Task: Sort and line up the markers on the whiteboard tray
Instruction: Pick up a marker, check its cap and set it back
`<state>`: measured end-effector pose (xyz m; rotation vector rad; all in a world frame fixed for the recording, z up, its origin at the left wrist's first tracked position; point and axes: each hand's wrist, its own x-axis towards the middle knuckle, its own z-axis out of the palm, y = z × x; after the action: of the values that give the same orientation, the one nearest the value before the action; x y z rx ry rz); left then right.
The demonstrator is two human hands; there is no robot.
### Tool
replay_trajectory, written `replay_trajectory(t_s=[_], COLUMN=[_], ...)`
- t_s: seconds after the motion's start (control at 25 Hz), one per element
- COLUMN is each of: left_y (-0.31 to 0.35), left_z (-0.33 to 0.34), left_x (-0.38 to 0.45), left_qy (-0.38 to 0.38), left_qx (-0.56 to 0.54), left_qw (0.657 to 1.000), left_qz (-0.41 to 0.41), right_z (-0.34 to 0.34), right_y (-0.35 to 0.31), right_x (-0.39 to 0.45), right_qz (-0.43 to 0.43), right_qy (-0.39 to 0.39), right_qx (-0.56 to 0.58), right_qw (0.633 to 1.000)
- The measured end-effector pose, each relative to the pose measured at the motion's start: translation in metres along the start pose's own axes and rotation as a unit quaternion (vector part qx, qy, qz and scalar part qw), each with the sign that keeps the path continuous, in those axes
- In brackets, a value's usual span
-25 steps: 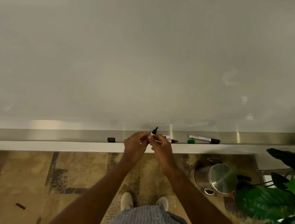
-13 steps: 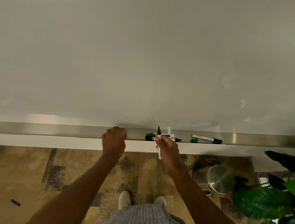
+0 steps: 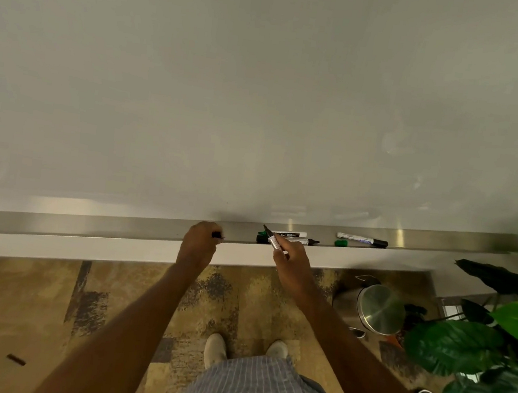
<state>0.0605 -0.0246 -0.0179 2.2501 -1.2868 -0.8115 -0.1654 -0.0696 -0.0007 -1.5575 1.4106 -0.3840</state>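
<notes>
A long metal tray (image 3: 100, 226) runs under the whiteboard (image 3: 265, 82). My right hand (image 3: 292, 262) grips an uncapped black marker (image 3: 272, 238), tip pointing up and left over the tray. My left hand (image 3: 199, 244) is closed on a small black cap (image 3: 217, 234) at the tray's edge. Behind the held marker lie two markers in the tray: a green-capped marker (image 3: 292, 234) and an uncapped black marker (image 3: 304, 241). Further right rest a black-capped marker (image 3: 361, 240) and a loose green cap (image 3: 340, 243).
A steel pedal bin (image 3: 371, 308) stands on the patterned carpet below the tray on the right. A leafy plant (image 3: 487, 348) fills the lower right. A small dark object (image 3: 15, 359) lies on the floor at lower left. My shoes (image 3: 216, 346) are below.
My hands have parted. The left hand went left along the tray to the black cap and closed on it. The right hand kept the uncapped marker and tilted it.
</notes>
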Motion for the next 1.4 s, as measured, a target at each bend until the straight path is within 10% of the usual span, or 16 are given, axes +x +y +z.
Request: replay_trajectory(t_s=[0.2,0.88,1.12,1.4], left_y=[0.033,0.054,0.055,0.070], left_z=[0.008,0.033,0.033,0.054], left_x=[-0.004,-0.011,-0.022,-0.036], left_qy=[0.020,-0.060,-0.091,-0.136], left_qx=[-0.236,-0.173,-0.505,-0.503], left_qw=[0.971,0.982,0.853,0.846], left_qz=[-0.029,0.035,-0.093,-0.113], right_z=[-0.005,-0.016,-0.026,-0.023], right_y=[-0.002,0.013,0.011,0.024], right_x=[0.005,-0.002,-0.009,-0.030], right_qz=[-0.072,-0.088,-0.080,-0.031], right_qy=[0.037,0.061,-0.008,0.041], right_qx=[-0.127,-0.177,-0.070,-0.035], right_qw=[0.989,0.978,0.994,0.998])
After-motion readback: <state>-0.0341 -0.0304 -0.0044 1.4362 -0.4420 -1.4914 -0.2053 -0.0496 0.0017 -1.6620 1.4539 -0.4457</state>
